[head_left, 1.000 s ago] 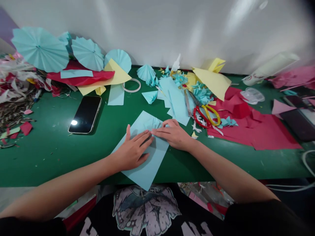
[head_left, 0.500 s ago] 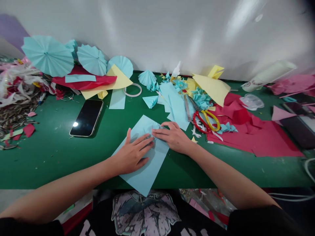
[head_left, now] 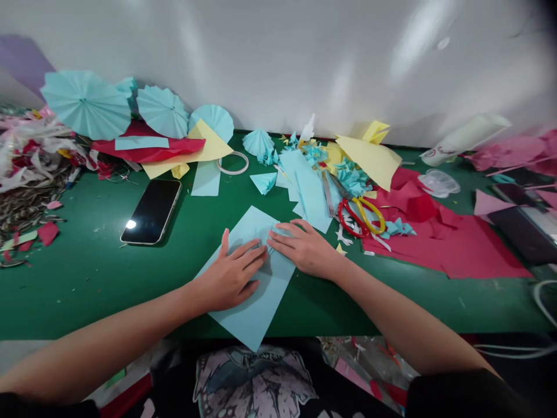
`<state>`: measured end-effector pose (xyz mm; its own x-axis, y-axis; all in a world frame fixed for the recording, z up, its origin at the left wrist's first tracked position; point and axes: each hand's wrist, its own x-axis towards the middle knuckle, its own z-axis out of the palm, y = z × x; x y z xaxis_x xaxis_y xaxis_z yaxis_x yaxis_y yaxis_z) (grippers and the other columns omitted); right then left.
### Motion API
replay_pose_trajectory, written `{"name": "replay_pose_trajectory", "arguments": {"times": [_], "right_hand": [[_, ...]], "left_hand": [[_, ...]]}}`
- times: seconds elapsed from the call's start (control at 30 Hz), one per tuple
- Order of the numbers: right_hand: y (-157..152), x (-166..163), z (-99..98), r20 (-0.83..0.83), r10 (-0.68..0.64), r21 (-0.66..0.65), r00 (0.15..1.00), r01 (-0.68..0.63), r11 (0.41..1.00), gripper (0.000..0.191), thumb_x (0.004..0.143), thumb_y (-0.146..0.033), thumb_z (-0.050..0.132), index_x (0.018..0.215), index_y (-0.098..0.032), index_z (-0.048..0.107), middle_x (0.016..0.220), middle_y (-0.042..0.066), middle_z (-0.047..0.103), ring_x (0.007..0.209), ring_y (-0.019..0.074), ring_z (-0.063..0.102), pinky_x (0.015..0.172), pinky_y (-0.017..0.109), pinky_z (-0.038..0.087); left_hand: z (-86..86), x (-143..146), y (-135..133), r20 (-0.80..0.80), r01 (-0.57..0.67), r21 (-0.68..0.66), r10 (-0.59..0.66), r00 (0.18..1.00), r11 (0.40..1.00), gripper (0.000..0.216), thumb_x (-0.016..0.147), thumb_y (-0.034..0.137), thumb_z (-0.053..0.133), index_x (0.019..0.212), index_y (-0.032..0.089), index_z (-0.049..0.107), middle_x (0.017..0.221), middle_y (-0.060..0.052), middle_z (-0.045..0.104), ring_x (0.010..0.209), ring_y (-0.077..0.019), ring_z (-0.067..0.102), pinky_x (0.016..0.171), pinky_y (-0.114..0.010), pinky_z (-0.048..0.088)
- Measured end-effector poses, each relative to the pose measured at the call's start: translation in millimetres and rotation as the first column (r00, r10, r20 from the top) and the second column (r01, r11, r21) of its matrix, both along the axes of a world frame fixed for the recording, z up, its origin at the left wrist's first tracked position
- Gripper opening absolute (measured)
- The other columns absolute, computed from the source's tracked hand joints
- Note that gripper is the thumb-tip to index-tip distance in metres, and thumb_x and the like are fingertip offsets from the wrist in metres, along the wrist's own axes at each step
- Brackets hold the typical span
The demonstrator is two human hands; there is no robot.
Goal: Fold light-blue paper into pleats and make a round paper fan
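A light blue sheet of paper (head_left: pixel 256 305) lies on the green table (head_left: pixel 87 273) in front of me, its far part pleated. My left hand (head_left: pixel 230 276) rests flat on the sheet, fingers stretched out and pressing the paper. My right hand (head_left: pixel 304 247) lies on the sheet's far right part, fingers extended with the tips on the pleats, touching my left fingertips.
A black phone (head_left: pixel 151 211) lies to the left. Red and yellow scissors (head_left: pixel 361 215) lie to the right on paper scraps. Red paper (head_left: pixel 452 244) covers the right side. Blue paper fans (head_left: pixel 87 104), yellow sheets (head_left: pixel 369 157) and a tape ring (head_left: pixel 232 163) line the back wall.
Both hands stay on the blue sheet. The fingertips have shifted slightly along the pleats, and the view has tilted a little.
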<state>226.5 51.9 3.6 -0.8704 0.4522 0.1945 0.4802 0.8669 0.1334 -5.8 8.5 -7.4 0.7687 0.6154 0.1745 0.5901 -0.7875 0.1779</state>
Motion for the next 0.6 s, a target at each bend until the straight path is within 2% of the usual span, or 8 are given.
{"name": "replay_pose_trajectory", "arguments": {"times": [0.17, 0.27, 0.4, 0.5, 0.6], "right_hand": [[-12.3, -7.3, 3.9, 0.024, -0.033, 0.049, 0.999, 0.032, 0.998, 0.031, 0.088, -0.011, 0.037, 0.109, -0.011, 0.058, 0.105, 0.012, 0.063, 0.095, 0.0234, 0.047, 0.086, 0.04, 0.032], [-18.1, -12.8, 1.2, -0.011, -0.07, -0.035, 0.997, 0.07, 0.997, 0.028, 0.087, -0.011, 0.036, 0.103, -0.008, 0.06, 0.092, 0.012, 0.061, 0.092, 0.0233, 0.045, 0.083, 0.038, 0.033], [-19.0, -14.0, -2.5, -0.088, -0.126, -0.137, 0.988, 0.113, 0.984, 0.029, 0.088, -0.011, 0.035, 0.1, -0.01, 0.061, 0.092, 0.013, 0.057, 0.092, 0.0227, 0.041, 0.079, 0.037, 0.033], [-15.1, -9.8, -4.3, -0.161, -0.184, -0.149, 0.97, 0.16, 0.976, 0.027, 0.089, -0.015, 0.039, 0.098, -0.019, 0.065, 0.094, 0.011, 0.055, 0.092, 0.0223, 0.041, 0.078, 0.037, 0.032], [-11.2, -6.8, -6.0, -0.214, -0.19, -0.128, 0.958, 0.166, 0.978, 0.025, 0.088, -0.016, 0.043, 0.084, -0.019, 0.068, 0.096, 0.01, 0.057, 0.092, 0.0216, 0.042, 0.078, 0.037, 0.031]], "left_hand": [[1.0, 0.5, -1.5, 0.026, -0.016, -0.009, 0.016, 1.0, 1.0, 0.04, 0.089, 0.031, 0.039, 0.124, 0.015, 0.048, 0.125, -0.009, 0.055, 0.126, -0.0244, 0.038, 0.105, -0.058, -0.015], [1.7, 1.0, -2.0, 0.022, -0.027, -0.015, 0.027, 0.999, 1.0, 0.044, 0.089, 0.032, 0.039, 0.129, 0.015, 0.044, 0.124, -0.011, 0.054, 0.124, -0.0259, 0.04, 0.105, -0.061, -0.012], [3.3, 0.7, -1.2, 0.03, -0.038, -0.035, 0.04, 0.999, 0.999, 0.04, 0.088, 0.029, 0.039, 0.125, 0.017, 0.047, 0.121, -0.012, 0.054, 0.122, -0.0262, 0.041, 0.104, -0.063, -0.008], [5.4, -0.2, -0.8, 0.053, -0.065, -0.041, 0.067, 0.996, 0.997, 0.032, 0.087, 0.028, 0.041, 0.112, 0.017, 0.057, 0.118, -0.012, 0.055, 0.119, -0.0267, 0.043, 0.106, -0.063, -0.004], [7.3, -0.7, -1.1, 0.041, -0.067, -0.031, 0.068, 0.997, 0.997, 0.029, 0.086, 0.027, 0.041, 0.106, 0.017, 0.06, 0.116, -0.011, 0.055, 0.118, -0.0279, 0.043, 0.105, -0.065, -0.002]]}}
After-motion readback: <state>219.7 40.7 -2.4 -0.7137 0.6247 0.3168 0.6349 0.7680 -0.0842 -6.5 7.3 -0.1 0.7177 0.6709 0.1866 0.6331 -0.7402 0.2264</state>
